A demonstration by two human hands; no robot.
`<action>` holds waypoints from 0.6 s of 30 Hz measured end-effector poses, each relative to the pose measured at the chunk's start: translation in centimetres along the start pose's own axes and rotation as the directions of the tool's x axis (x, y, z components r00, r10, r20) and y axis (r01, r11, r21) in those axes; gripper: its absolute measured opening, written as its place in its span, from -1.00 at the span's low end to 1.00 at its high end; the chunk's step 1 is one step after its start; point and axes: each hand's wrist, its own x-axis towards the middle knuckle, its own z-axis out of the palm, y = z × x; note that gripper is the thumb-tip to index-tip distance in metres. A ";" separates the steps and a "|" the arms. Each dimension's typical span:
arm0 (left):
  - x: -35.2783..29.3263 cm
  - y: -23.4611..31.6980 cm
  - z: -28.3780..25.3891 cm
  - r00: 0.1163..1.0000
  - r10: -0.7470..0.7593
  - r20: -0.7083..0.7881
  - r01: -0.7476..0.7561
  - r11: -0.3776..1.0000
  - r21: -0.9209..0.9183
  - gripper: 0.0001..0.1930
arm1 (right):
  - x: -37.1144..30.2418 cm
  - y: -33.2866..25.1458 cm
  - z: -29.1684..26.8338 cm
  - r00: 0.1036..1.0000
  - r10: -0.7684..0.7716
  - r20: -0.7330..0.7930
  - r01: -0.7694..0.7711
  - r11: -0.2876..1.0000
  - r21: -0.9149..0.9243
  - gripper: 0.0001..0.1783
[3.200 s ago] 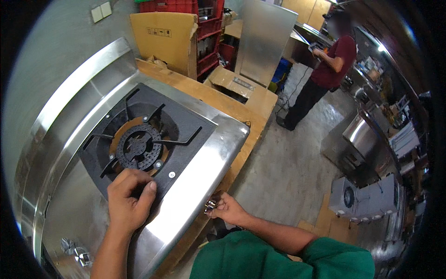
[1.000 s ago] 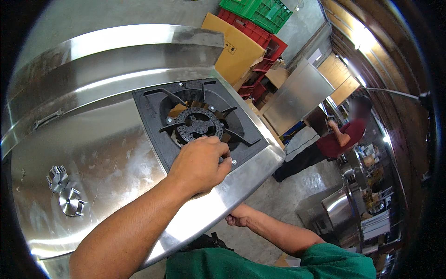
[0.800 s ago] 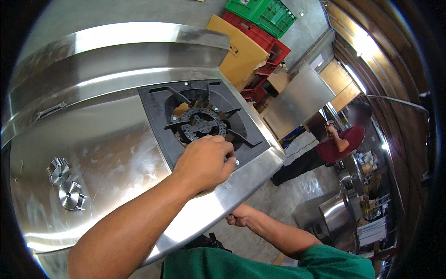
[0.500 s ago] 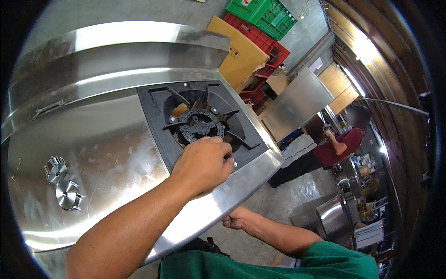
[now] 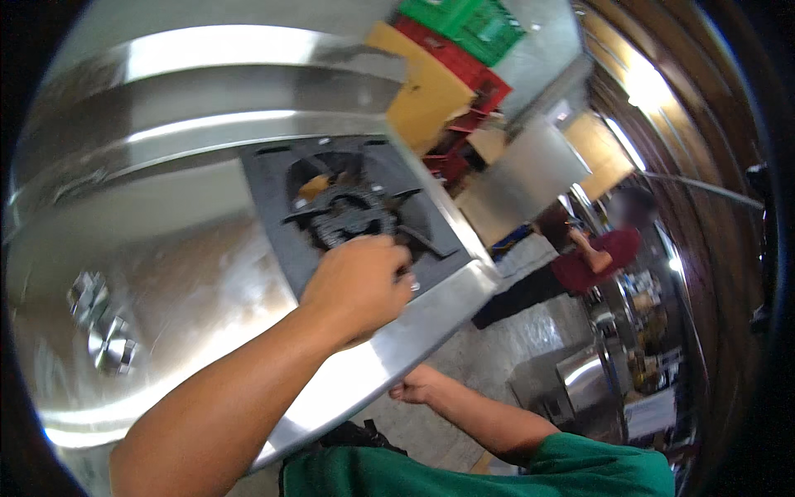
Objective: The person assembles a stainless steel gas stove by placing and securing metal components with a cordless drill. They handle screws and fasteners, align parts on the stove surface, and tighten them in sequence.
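Bright, glaring steel in a motion-smeared fisheye view.
Harsh white light comes from a ceiling lamp [image 5: 648, 83] at 2 o'clock, while the roof beams [image 5: 716, 182] around 3 o'clock stay brown and dim. Glare whitens the steel worktop [image 5: 352, 377] along its front toward 7 o'clock and streaks the backsplash [image 5: 224, 51] near 11 o'clock; a paler sheen lies on the floor [image 5: 542, 331] at 4 o'clock. Blur doubles the edges of the burner [image 5: 356, 217], its well shadowed, and the shiny metal discs [image 5: 109, 344] toward 8 o'clock. The left hand [image 5: 360, 280] looks crisper. Straight edges bow outward, and black vignetting closes the corners.
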 end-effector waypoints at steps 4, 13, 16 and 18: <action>0.1 0.5 -0.9 0.998 0.062 0.020 -0.062 0.998 0.018 -0.77 | 0.6 1.3 0.4 0.993 -0.101 -0.068 0.097 0.993 -0.062 -0.84; 0.8 0.3 -1.1 0.995 0.100 -0.006 -0.100 0.993 -0.064 -0.86 | -0.1 -3.3 -7.2 0.959 -0.090 0.270 0.284 0.365 -0.886 -0.30; 0.7 0.6 -1.6 0.996 0.084 0.004 -0.083 0.988 -0.133 -0.85 | 3.9 -4.7 -17.8 0.945 -0.316 0.081 0.030 -0.164 -0.986 -0.10; 0.6 0.2 -1.5 0.992 0.126 -0.003 -0.126 0.987 -0.100 -0.83 | 5.9 -7.3 -23.3 0.941 -0.337 -0.030 -0.014 0.048 -0.999 -0.19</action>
